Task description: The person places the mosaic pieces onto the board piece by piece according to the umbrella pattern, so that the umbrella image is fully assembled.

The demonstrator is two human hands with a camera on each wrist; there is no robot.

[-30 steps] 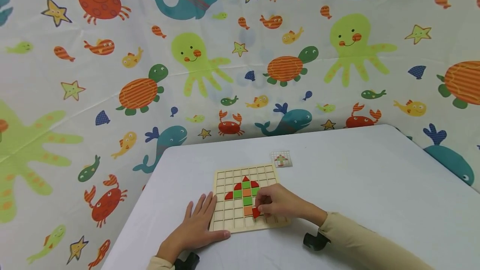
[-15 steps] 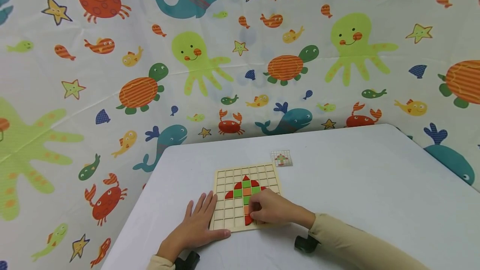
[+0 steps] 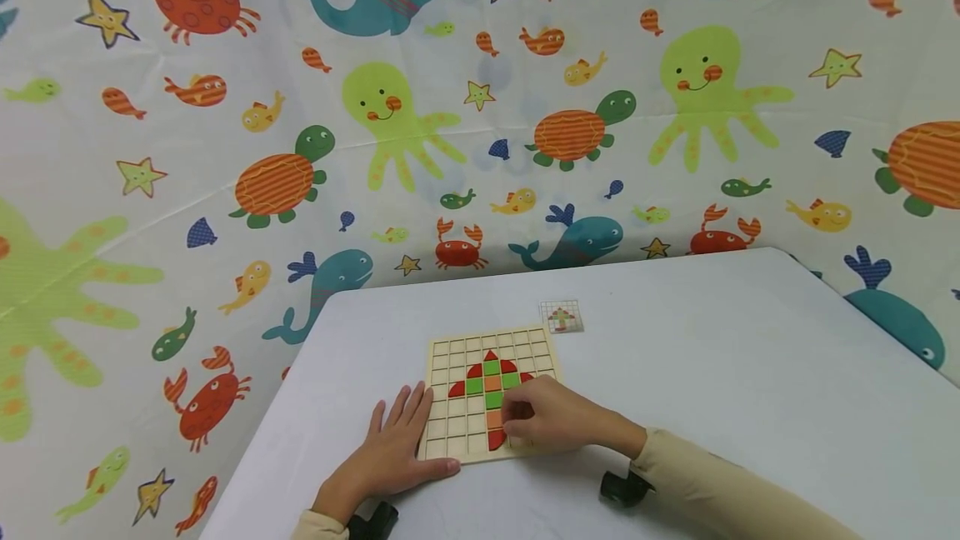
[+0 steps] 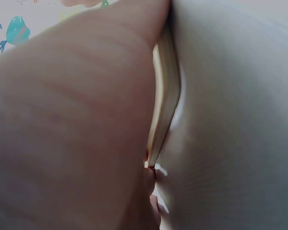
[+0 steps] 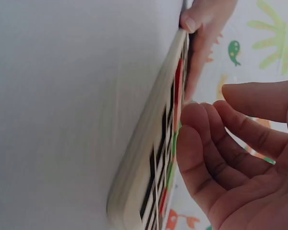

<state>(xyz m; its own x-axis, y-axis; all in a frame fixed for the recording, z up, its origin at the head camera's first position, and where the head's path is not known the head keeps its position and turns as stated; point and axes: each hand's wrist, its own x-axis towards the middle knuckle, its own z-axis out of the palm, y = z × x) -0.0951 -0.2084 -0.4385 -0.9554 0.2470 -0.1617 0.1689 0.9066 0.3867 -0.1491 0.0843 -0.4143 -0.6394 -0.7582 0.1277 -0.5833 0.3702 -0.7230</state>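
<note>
A square wooden grid board (image 3: pixel 448 437) lies on the table, holding red, green and orange pieces in a rocket-like shape. My left hand (image 3: pixel 393 448) lies flat with fingers spread at the board's left edge; its thumb is along the near edge. Over the lower right of the board is my right hand (image 3: pixel 551 413), beside an orange square (image 3: pixel 493 419) and a red rounded piece (image 3: pixel 496 440). In the right wrist view, the right hand (image 5: pixel 240 148) has loosely bent fingers, tips close together near the board's face, and no piece shows between them. The hand hides some cells.
A small picture card (image 3: pixel 562 317) with a similar coloured figure lies beyond the board's far right corner. White cloth (image 3: pixel 712 340) covers the table. A sea-animal curtain (image 3: pixel 465 15) hangs behind it.
A red piece pinched by the right hand one second ago has left its fingers; a red rounded piece now shows in the bottom row. The right hand then shifted slightly; the left stays put.
</note>
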